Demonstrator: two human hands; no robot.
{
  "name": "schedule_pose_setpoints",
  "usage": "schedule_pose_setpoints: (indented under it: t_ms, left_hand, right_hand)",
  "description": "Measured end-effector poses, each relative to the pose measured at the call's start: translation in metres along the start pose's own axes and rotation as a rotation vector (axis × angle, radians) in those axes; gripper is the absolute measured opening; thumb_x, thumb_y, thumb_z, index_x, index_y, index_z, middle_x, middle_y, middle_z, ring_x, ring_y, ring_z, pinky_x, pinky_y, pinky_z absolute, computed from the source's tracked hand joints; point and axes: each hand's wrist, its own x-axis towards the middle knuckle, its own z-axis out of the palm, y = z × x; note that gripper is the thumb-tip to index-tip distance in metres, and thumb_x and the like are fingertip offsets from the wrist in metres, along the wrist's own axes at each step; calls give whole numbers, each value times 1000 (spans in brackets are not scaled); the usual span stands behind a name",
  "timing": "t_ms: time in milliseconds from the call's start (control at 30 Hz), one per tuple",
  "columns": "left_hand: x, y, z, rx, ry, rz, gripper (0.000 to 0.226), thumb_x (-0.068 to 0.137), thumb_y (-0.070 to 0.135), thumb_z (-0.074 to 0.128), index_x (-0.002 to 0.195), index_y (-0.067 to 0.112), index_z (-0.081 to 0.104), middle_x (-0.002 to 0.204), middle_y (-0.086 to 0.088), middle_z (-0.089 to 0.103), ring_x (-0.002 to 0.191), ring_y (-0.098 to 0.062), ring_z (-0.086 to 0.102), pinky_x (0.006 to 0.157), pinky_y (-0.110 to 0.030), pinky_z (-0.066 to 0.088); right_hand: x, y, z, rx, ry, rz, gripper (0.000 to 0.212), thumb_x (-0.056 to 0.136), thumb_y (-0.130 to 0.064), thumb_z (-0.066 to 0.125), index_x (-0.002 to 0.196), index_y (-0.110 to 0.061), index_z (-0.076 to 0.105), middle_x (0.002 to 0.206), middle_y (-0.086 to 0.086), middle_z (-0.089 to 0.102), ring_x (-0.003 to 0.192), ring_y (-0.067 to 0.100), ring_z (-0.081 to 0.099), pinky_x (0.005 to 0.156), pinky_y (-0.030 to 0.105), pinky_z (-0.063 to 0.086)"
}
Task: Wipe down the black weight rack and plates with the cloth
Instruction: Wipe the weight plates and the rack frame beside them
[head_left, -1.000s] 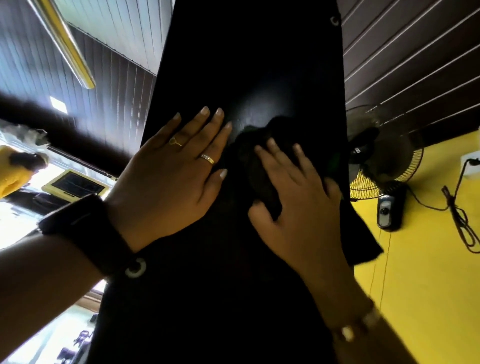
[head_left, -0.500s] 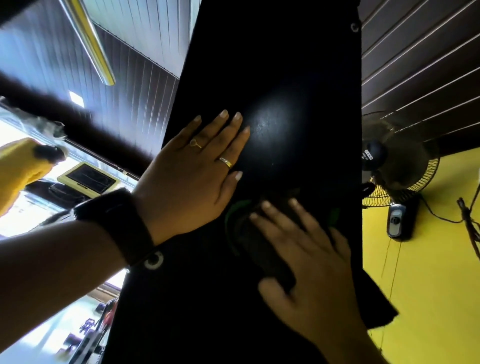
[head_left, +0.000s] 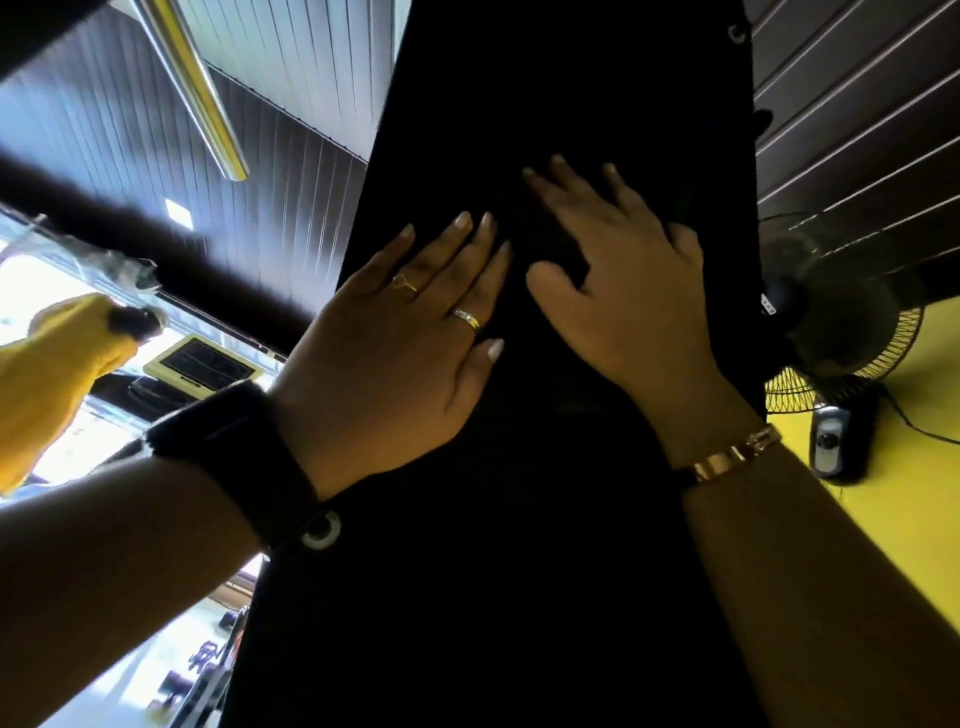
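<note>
The cloth (head_left: 556, 249) is dark against the black weight rack (head_left: 519, 519) and hard to make out, but it seems to lie under the palm and spread fingers of your right hand (head_left: 623, 291), pressed flat to the upright panel rather than bunched in a grip. Your left hand (head_left: 395, 353) rests just beside it, thumb side, fingers straight and flat on the panel, holding nothing. Keep the whole palm on the cloth so it slides with you and doesn't slip out, and work in long overlapping passes from edge to edge. Let the bracing hand steady you while you reach. Beyond your right wrist stands a fan (head_left: 852, 332); mind your elbow there. No plates are in view
</note>
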Motion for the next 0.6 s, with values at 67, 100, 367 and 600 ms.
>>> schedule_pose_setpoints:
  t_ms: [67,100,367,600]
  left_hand:
    - [0,-1,0,-4,-17,11,61,99,36,24,150,4,31,157,-15,28,147,-25,23,119,-43,18]
    - [0,-2,-1,-3,-21,16,61,99,37,24,151,4,30,157,-15,27,147,-25,23,120,-43,17]
    - [-2,-2,0,0,-29,29,62,101,39,20,152,5,25,159,-15,23,148,-26,18,121,-43,15]
    - [-3,-1,-1,-7,-33,23,61,100,37,23,152,4,25,159,-16,23,148,-28,19,121,-45,15]
  right_hand:
    - [-7,18,-5,3,-3,51,67,83,-51,35,148,-44,25,158,-21,19,147,10,10,112,46,16]
    - [-12,26,-8,10,-2,90,67,83,-51,36,148,-44,24,158,-21,18,147,10,10,113,47,15]
    - [-74,37,-14,57,99,481,72,79,-47,35,150,-41,23,159,-18,15,148,11,6,115,50,11]
    - [-111,-28,7,33,145,662,76,78,-51,32,151,-38,20,161,-13,14,149,17,5,111,52,16]
